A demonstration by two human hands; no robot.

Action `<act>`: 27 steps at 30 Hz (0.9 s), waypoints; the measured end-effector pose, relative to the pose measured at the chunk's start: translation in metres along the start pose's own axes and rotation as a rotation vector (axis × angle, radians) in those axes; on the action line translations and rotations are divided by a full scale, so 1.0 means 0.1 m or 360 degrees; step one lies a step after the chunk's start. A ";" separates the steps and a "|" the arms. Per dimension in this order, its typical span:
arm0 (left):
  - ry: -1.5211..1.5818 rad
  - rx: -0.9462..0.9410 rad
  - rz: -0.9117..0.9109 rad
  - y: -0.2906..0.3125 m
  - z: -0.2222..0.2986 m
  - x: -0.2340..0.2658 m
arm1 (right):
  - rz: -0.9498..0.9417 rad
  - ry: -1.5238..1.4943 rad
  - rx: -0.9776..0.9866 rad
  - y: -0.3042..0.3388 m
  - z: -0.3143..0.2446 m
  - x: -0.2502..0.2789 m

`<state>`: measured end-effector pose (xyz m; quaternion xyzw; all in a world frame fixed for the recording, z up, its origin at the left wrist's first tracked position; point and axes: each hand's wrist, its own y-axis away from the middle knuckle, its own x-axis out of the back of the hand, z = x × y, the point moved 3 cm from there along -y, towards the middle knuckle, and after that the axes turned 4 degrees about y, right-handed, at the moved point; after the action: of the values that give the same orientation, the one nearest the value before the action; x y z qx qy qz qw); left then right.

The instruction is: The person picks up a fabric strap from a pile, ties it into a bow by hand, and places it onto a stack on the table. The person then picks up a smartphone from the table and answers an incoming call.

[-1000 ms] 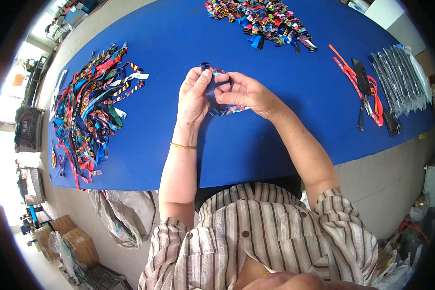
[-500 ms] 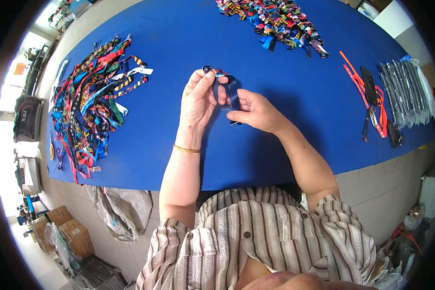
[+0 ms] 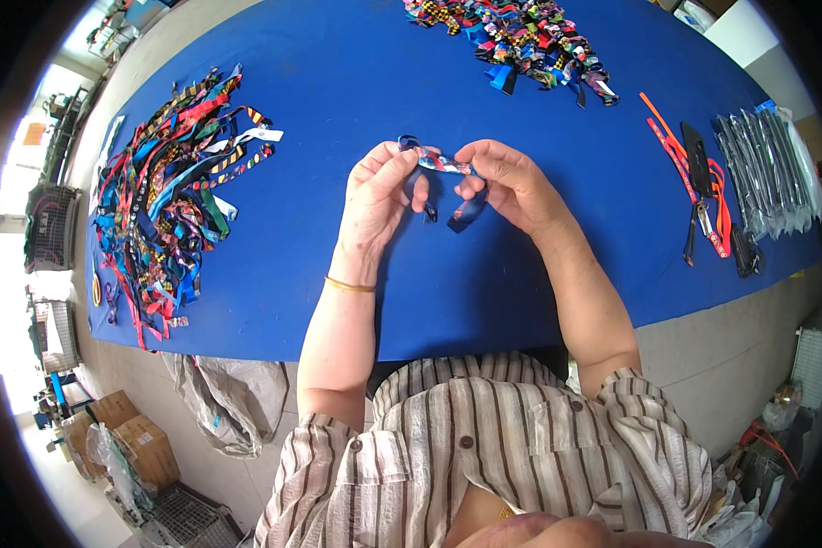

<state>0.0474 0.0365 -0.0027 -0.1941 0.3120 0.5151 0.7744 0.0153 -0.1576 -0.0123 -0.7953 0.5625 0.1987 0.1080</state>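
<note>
My left hand (image 3: pixel 377 190) and my right hand (image 3: pixel 519 189) hold a dark blue patterned ribbon (image 3: pixel 444 164) just above the table. Thumb and fingers of the left pinch one end of its folded or knotted middle, which shows red and white. The right pinches the other end of that stretch. Two loose tails dangle below, and a small dark loop sticks up by the left fingertips. Left of my hands lies a heap of long colourful ribbons (image 3: pixel 169 192). A second heap, of shorter bunched ribbons (image 3: pixel 539 46), sits at the far side.
The blue table (image 3: pixel 329 100) fills the middle. At its right lie a black flat case (image 3: pixel 696 160), orange and red cords (image 3: pixel 669 137) and a row of plastic-wrapped packets (image 3: pixel 763 173). Cardboard boxes (image 3: pixel 146 447) and a grey sack (image 3: pixel 237 402) are on the floor at left.
My right hand has risen and turned, moving from a hanging tail to the ribbon's upper part. The ribbon's middle is now stretched crosswise between both hands, its patterned face showing.
</note>
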 end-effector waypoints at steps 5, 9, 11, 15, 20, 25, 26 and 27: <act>0.0111 -0.0001 0.0095 0.01 0.05 0.00 | 0.0020 0.0220 -0.0005 0.06 -0.09 -0.13; 0.0176 -0.0009 0.0067 0.00 0.04 0.00 | 0.0137 0.0719 0.0214 0.07 -0.09 -0.13; 0.0212 -0.0012 0.0033 -0.01 0.03 0.04 | 0.0220 0.0750 0.0232 0.07 -0.08 -0.11; 0.0214 -0.0043 -0.0030 0.00 0.03 0.08 | 0.0349 0.0862 0.0293 0.08 -0.18 -0.09; 0.0170 0.0018 -0.0094 0.03 0.04 -0.04 | 0.0542 0.0879 0.0295 0.06 -0.12 0.05; 0.0132 -0.0042 -0.0204 0.08 0.07 -0.09 | 0.0636 0.1080 0.0257 0.11 -0.17 -0.04; 0.0133 -0.0037 -0.0199 0.08 0.08 -0.08 | 0.0656 0.1303 0.0406 0.10 -0.17 -0.03; 0.0147 -0.0035 -0.0242 0.08 0.10 -0.08 | 0.0675 0.1526 0.0555 0.10 -0.18 -0.03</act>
<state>0.0405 0.0399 0.0101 -0.2492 0.3259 0.4488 0.7939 0.0087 -0.1656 0.0062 -0.6362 0.7212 -0.2644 -0.0725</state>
